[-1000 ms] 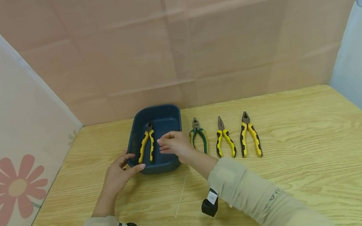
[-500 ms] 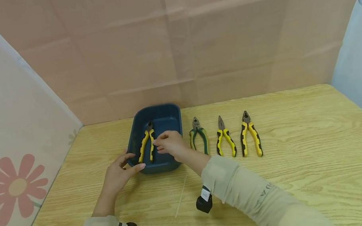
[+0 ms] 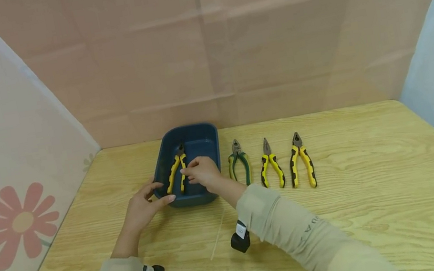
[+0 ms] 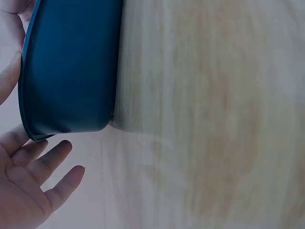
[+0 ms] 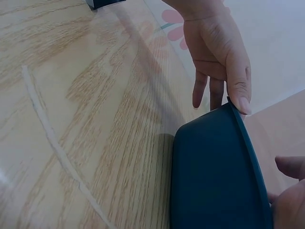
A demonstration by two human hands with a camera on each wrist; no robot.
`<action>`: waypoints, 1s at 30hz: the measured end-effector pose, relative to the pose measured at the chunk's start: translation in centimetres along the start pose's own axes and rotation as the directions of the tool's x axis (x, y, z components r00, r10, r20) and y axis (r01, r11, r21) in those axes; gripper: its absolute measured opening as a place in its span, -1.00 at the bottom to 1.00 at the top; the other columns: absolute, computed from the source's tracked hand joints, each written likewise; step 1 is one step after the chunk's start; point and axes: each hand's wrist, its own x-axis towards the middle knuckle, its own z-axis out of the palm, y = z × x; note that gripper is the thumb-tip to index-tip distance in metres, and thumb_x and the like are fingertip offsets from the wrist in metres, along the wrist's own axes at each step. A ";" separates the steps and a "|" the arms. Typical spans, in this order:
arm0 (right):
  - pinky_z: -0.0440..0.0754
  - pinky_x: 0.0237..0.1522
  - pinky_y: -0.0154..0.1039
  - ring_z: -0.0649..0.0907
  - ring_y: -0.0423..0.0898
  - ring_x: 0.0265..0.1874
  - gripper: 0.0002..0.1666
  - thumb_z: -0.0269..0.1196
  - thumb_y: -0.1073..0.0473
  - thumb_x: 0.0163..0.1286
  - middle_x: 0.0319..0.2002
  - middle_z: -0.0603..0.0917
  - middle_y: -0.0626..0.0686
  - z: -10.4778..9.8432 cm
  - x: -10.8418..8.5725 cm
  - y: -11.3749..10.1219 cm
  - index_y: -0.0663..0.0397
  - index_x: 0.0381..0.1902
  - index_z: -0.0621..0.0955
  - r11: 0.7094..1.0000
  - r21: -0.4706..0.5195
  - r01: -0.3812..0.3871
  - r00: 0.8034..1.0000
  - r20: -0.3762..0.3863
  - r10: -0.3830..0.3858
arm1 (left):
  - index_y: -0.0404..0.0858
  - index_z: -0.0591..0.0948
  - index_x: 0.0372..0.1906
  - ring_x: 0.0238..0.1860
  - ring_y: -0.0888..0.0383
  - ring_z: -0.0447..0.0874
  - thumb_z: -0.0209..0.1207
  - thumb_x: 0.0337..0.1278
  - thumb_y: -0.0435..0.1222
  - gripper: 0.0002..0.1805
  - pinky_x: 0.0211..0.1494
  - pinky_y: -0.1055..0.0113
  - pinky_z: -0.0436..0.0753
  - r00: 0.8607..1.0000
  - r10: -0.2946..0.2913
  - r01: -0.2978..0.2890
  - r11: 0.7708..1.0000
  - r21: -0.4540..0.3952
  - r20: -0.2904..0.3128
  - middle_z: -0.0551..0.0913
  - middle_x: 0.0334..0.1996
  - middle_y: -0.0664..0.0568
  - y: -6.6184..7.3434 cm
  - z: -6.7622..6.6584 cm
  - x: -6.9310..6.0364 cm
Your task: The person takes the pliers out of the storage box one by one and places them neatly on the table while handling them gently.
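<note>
A dark blue plastic tray [image 3: 203,145] stands on the wooden table in the head view. Inside it lie pliers [image 3: 172,175] with yellow and black handles and a dark head pointing away from me. My left hand [image 3: 143,209] holds the tray's near left corner, thumb over the rim; the right wrist view also shows this left hand [image 5: 219,52] on the tray's rim. Reaching over the tray from the right, my right hand [image 3: 203,172] has its fingertips at the pliers' right handle. Whether they touch it is unclear. A gap shows between its digits [image 5: 290,167] in the right wrist view.
Right of the tray lie green-handled pliers [image 3: 239,163], yellow-and-black long-nose pliers [image 3: 269,162] and larger yellow-and-black pliers [image 3: 300,159] in a row. A thin pale strip [image 3: 217,237] lies on the table in front. Walls stand behind and at both sides.
My right hand has moved a little left inside the tray, up to the pliers' right handle. The left hand, tray and pliers have stayed in place.
</note>
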 end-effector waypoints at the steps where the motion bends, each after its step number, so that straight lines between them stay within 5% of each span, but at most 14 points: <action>1: 0.56 -0.29 -0.26 0.56 0.07 -0.26 -0.72 0.22 0.22 0.14 -0.29 0.53 0.13 0.0 0.0 0.0 0.30 -0.24 0.48 1.000 -0.005 -0.002 1.000 0.002 0.002 | -0.27 0.35 0.11 0.16 -0.26 0.11 0.19 -0.16 0.07 -0.27 0.00 -0.09 0.33 1.000 -0.001 0.001 1.000 -0.001 0.001 -0.04 0.31 -0.06 0.0 0.0 0.0; 13: 0.57 -0.35 -0.23 0.56 -0.01 -0.41 -0.71 0.25 0.21 0.10 -0.35 0.51 0.11 0.7 0.7 0.2 0.30 -0.27 0.47 0.987 -0.159 -0.026 0.999 -0.025 0.023 | -0.27 0.35 0.11 0.16 -0.25 0.12 0.18 -0.23 0.15 -0.21 0.01 -0.08 0.33 1.000 -0.004 0.004 1.000 0.004 -0.001 -0.03 0.31 -0.06 0.3 -0.1 -0.2; 21: 0.38 -0.73 -0.33 0.42 -0.10 -0.79 -0.65 0.26 0.12 0.09 -0.85 0.34 -0.01 2.1 1.6 0.3 0.18 -0.76 0.48 0.931 -0.361 -0.062 0.998 -0.028 0.056 | -0.27 0.35 0.11 0.17 -0.26 0.10 0.18 -0.24 0.16 -0.19 0.02 -0.08 0.31 1.000 -0.015 0.015 1.000 -0.006 0.006 -0.04 0.31 -0.05 0.2 -0.3 -0.3; 30: 0.34 -0.76 -0.33 0.37 -0.12 -0.81 -0.70 0.26 0.08 0.09 -0.85 0.29 -0.01 2.3 2.0 0.3 0.16 -0.67 0.50 0.881 -0.461 -0.111 0.993 -0.011 0.119 | -0.26 0.34 0.13 0.19 -0.21 0.09 0.18 -0.25 0.16 -0.18 0.04 -0.10 0.28 1.000 -0.017 0.017 1.000 -0.009 0.009 -0.01 0.30 -0.03 0.3 -0.2 -0.1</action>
